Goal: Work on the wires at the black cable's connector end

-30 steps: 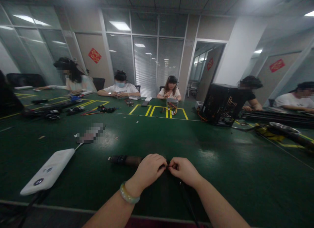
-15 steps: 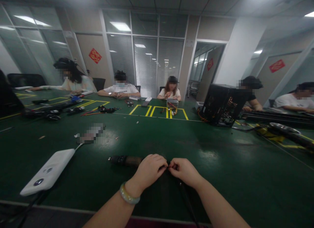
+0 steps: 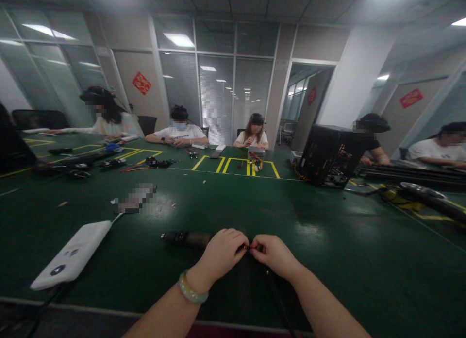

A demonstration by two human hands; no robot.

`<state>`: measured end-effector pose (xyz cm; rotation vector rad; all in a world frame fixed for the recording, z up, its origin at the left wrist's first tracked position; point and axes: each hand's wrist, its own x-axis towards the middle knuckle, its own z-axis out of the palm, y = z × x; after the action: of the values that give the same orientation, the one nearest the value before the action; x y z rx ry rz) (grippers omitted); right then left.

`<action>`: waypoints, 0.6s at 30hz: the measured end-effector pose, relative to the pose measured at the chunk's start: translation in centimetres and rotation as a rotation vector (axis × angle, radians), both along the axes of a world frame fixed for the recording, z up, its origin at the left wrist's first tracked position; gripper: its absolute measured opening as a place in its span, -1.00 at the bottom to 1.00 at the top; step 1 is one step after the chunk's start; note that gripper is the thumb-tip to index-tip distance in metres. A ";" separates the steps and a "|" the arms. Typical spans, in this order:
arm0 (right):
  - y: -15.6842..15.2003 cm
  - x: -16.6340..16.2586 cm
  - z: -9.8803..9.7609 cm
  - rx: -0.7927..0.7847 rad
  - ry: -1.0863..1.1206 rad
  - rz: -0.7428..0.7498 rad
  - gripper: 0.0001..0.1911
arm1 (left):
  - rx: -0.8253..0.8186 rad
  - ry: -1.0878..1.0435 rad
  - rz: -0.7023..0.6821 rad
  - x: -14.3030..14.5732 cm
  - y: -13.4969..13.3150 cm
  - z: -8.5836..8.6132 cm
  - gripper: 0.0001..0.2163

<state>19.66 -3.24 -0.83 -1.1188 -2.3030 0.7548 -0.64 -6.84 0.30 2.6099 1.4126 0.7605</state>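
Observation:
My left hand point(image 3: 224, 253), with a pale green bangle on its wrist, is closed over the right end of a dark cylindrical tool point(image 3: 189, 239). The tool lies sideways, its small metal tip to the left and a brownish grip next to my palm. My right hand point(image 3: 273, 253) pinches the upper end of a black cable point(image 3: 277, 294), which runs down past the table's front edge. Both sets of fingertips nearly meet at a tiny glinting part point(image 3: 246, 247), too small to make out. The joint between tool and cable is hidden by my fingers.
On the green table point(image 3: 218, 197), a white power bank point(image 3: 73, 253) links by cable to a blurred-out phone-like device point(image 3: 134, 199). Farther off stand a black computer case point(image 3: 327, 156), a wired metal box point(image 3: 257, 152) and loose cables point(image 3: 156, 161). Several people sit around the far side.
My hands stay almost in place. The fingertips have shifted slightly, and a small glinting part now shows between them.

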 end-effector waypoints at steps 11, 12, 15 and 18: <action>0.0 0.2 0.2 -0.116 -0.003 -0.025 -0.92 | 0.034 0.003 0.005 0.1 0.0 -0.2 -0.93; 0.0 0.2 0.3 -0.122 -0.006 -0.030 -0.92 | 0.036 0.004 0.007 0.1 0.0 -0.2 -0.93; -0.1 0.2 0.4 -0.146 -0.002 -0.034 -0.91 | 0.046 0.006 0.009 0.1 0.0 -0.3 -0.95; -0.2 0.2 0.4 -0.164 0.016 -0.030 -0.93 | 0.040 0.014 0.014 0.1 0.1 -0.2 -0.95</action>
<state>19.88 -3.45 -0.44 -1.2102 -2.2390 0.9514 -0.54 -6.77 0.06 2.6424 1.4357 0.7823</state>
